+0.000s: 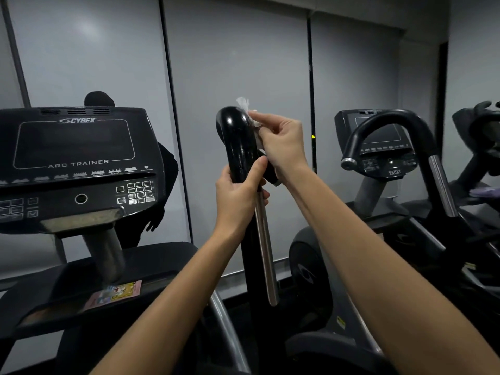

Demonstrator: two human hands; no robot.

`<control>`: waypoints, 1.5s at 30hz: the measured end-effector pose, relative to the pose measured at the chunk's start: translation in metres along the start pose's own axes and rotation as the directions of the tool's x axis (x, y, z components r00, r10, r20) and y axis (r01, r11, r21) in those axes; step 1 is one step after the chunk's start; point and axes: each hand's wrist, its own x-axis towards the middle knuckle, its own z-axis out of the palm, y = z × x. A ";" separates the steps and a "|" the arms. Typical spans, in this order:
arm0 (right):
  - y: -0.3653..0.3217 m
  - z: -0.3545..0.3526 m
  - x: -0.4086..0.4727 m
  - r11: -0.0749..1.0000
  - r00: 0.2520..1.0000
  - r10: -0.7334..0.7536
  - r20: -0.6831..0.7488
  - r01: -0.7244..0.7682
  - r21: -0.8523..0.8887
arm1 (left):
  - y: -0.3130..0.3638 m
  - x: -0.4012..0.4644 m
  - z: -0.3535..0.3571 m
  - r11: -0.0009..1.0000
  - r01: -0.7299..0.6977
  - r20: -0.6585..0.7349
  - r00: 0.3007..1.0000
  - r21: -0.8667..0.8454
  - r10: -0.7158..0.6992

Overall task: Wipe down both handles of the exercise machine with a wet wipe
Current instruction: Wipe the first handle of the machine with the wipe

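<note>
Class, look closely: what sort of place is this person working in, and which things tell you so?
Most likely a gym. A Cybex Arc Trainer console stands at left, a second exercise machine at right, and a black handle is being wiped.

Handle (pixel 238 142): centre of scene, upright, left hand (pixel 238 196) round it low, right hand (pixel 284 147) at its right side higher up, wet wipe (pixel 250 115) between that hand and the handle's top. Console (pixel 78 161): left of the handle, a card (pixel 113 295) on the ledge below and nearer. Second machine (pixel 387 147): right and farther off, wall panels (pixel 238 50) behind everything.
</note>
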 end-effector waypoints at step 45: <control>0.121 -0.037 0.004 0.149 0.703 -0.461 0.542 0.663 -0.733 | -0.005 0.001 -0.001 0.999 0.010 0.009 1.000 -0.052 -0.010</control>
